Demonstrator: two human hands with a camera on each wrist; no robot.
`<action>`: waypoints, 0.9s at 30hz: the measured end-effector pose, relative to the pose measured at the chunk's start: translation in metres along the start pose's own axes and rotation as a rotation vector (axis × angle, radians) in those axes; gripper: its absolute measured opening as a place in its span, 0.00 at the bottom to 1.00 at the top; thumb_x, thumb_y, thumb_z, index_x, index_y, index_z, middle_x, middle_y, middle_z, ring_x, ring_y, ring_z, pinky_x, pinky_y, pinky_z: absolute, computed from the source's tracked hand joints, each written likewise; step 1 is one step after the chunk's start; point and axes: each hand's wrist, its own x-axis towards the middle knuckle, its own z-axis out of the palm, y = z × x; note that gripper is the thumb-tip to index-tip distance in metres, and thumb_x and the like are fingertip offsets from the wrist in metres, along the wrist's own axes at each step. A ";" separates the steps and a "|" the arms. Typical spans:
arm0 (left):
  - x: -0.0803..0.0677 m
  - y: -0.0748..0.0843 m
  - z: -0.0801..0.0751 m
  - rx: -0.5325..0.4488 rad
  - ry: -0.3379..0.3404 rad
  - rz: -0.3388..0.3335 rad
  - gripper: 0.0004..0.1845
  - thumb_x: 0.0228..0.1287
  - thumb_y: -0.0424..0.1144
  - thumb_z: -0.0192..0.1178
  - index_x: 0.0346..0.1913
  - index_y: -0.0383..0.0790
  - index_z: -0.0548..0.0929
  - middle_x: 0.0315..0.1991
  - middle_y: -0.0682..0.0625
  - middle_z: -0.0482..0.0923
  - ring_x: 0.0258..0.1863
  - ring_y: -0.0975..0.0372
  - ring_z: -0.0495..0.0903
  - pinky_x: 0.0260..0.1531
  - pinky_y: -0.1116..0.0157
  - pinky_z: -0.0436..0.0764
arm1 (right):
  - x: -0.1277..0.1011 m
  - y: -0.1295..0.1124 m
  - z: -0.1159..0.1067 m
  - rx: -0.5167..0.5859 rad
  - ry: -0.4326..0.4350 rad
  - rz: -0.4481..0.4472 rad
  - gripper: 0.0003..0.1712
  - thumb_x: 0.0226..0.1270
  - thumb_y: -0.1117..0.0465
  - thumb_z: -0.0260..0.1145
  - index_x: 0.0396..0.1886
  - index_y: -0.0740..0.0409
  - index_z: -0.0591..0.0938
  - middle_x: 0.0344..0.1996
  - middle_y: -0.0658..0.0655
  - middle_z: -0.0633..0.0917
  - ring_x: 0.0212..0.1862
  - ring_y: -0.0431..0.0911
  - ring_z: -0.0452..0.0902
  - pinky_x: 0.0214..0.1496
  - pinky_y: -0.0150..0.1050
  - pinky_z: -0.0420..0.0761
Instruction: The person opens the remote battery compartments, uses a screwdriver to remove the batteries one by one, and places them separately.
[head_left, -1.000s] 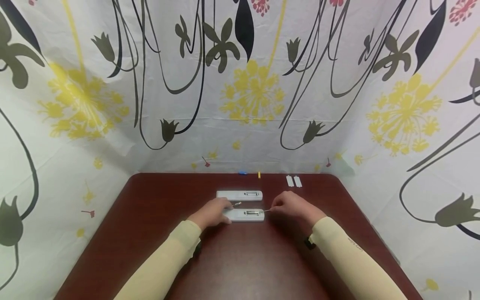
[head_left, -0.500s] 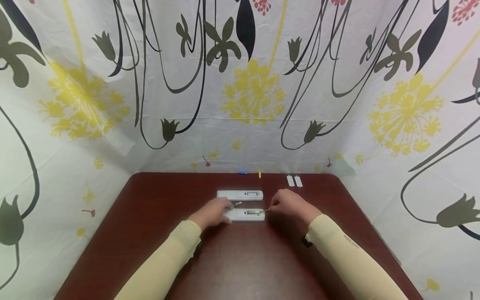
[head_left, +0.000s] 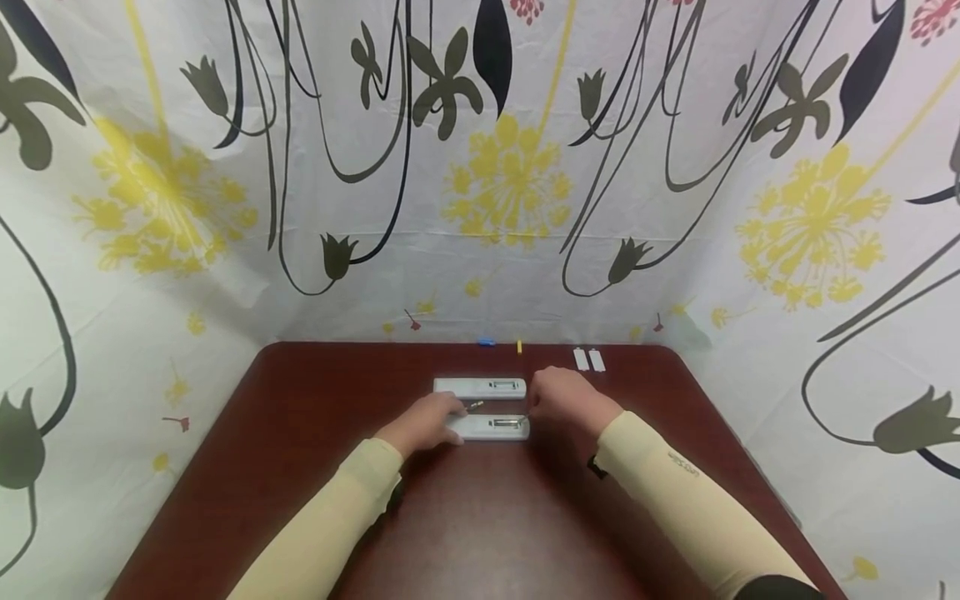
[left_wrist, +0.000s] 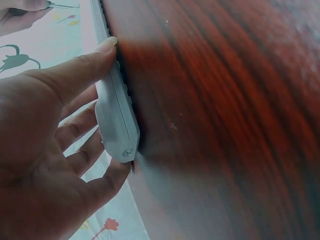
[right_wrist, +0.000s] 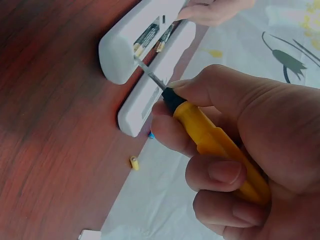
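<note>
A white remote control (head_left: 480, 428) lies back up with its battery bay uncovered. My left hand (head_left: 426, 421) grips its left end, thumb on the near side and fingers along the far side, as the left wrist view shows. In my right hand (head_left: 566, 398) is a yellow-handled screwdriver (right_wrist: 212, 142), its metal tip at the end of the bay. A battery (right_wrist: 146, 41) sits inside that bay. Between this remote and a second white remote (head_left: 465, 388) behind it lies a loose battery (head_left: 476, 406), close to my left fingers.
Two small white covers (head_left: 588, 360) lie at the back right of the dark red table (head_left: 300, 467). Near the back edge are a small blue object (head_left: 487, 342) and a small yellow one (head_left: 519, 346). A patterned curtain (head_left: 420, 283) rises behind the table.
My right hand has shifted left and slightly away from me, bringing the screwdriver tip from the remote's right end to its battery bay. The left hand has kept its hold.
</note>
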 end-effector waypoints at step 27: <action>0.002 -0.002 -0.001 0.000 -0.017 -0.005 0.24 0.66 0.41 0.82 0.62 0.39 0.89 0.62 0.45 0.85 0.68 0.50 0.80 0.72 0.50 0.77 | 0.021 -0.025 -0.003 -0.199 -0.047 0.070 0.06 0.65 0.61 0.79 0.33 0.53 0.87 0.22 0.49 0.82 0.25 0.47 0.73 0.32 0.45 0.79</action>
